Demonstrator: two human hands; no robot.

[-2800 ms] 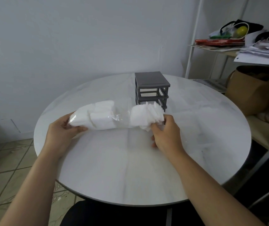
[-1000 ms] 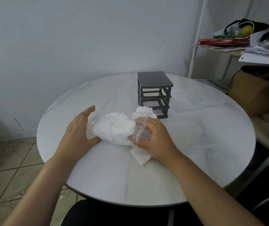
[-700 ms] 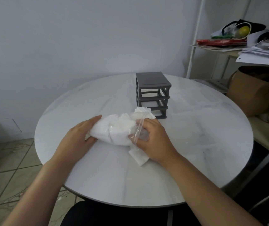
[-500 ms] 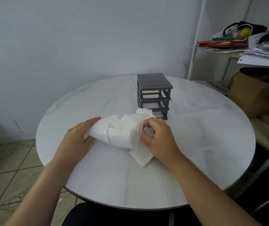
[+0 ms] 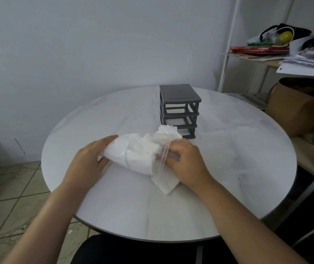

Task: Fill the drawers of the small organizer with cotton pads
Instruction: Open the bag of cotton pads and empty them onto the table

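A clear plastic bag of white cotton pads point(image 5: 133, 155) lies in the middle of the round white table point(image 5: 228, 168). My left hand point(image 5: 87, 161) holds the bag's closed left end. My right hand point(image 5: 184, 161) grips the bag's open mouth, its fingers curled into the plastic. Loose pads lie outside the bag: a fanned stack point(image 5: 168, 133) behind the mouth and a flat pile point(image 5: 166, 182) under my right hand. The small dark grey organizer point(image 5: 179, 109) stands upright just behind them, its three drawer slots open frames; something white shows in the middle slot.
A white metal shelf point(image 5: 228, 54) at the right holds papers, a red packet and bags. A brown cushion or bag point(image 5: 295, 105) sits on a chair beside the table. The wall is close behind. Tiled floor lies at the left.
My hands brought the bag's ends together and turned its mouth toward me. A pile of pads now lies on the table under my right hand, which moved from the bag's side to its mouth.
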